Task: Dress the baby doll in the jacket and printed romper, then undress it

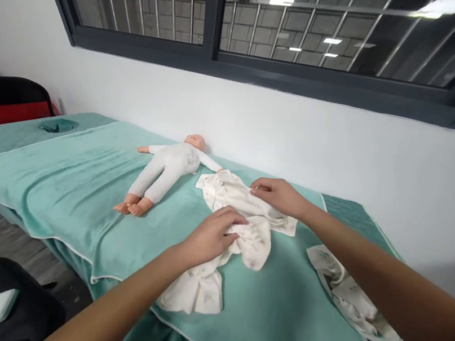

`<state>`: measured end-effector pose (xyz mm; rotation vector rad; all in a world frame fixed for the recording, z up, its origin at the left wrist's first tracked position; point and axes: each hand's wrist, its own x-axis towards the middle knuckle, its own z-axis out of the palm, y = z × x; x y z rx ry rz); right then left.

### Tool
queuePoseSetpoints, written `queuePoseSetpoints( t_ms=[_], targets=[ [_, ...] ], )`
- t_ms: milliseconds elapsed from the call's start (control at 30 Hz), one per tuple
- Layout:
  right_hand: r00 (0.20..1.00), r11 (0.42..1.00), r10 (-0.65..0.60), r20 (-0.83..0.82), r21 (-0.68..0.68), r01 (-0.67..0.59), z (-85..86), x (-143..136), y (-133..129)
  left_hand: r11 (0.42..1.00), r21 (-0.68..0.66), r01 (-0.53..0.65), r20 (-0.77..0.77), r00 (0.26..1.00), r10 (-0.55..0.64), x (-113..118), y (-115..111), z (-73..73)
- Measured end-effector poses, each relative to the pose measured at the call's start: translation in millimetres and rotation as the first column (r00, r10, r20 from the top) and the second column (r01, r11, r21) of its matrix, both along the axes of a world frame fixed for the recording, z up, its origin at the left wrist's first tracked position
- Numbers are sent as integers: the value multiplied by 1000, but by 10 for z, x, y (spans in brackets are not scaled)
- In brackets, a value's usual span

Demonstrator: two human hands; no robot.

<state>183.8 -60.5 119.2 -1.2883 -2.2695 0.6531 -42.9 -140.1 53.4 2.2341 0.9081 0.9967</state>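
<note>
Teal terry cloth covers the whole padded table (58,185), and right in the middle of it lies a cream baby garment (237,217), spread loosely with one leg trailing toward the near edge. The left hand (211,236) is down on the garment's middle, fingers curled and pinching a fold of the fabric. The right hand (277,195) sits at the garment's far end, near the wall, fingertips pressed and closed on the cloth there (thumb tucked under, so the exact pinch is hard to read, but it has hold of fabric). Both hands are on the same piece, well apart along its length.

Just beyond the garment, a baby doll (165,170) in a white suit lies on its back, head by the wall, bare feet pointing toward the near side, one arm nearly touching the garment's edge. Off to the right, a second crumpled white garment (351,300) rests by itself on the cloth. At the far left end, a round face opening (58,125) dips into the table. Nothing that holds things shows here, only flat cloth.
</note>
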Motion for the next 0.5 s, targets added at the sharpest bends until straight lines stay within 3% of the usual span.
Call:
queuePoseSetpoints(
  t_ms=[100,167,233,300,367,433,500],
  targets=[
    [973,984,77,-216,-139,-108,251,-31,-666,927,347,-140,-9,988,153,140,-172,172],
    [972,971,107,-207,-189,-147,343,-31,-1077,833,519,-190,-61,964,258,172,-205,234],
    [978,957,131,-165,-235,-168,327,-2,-1407,782,609,-135,-146,950,278,155,-205,268],
    [991,969,37,-128,-238,-67,184,57,-1633,759,647,-72,-208,941,266,101,-213,284],
    [987,971,-123,-106,-217,98,-60,121,-1772,716,693,-89,-195,933,304,34,-261,287],
    [953,943,-274,-130,-230,240,-337,140,-1858,664,727,-174,-95,933,348,-10,-361,284],
    [929,920,-330,-170,-278,276,-576,66,-1922,670,675,-309,63,929,365,-4,-513,280]
  ],
)
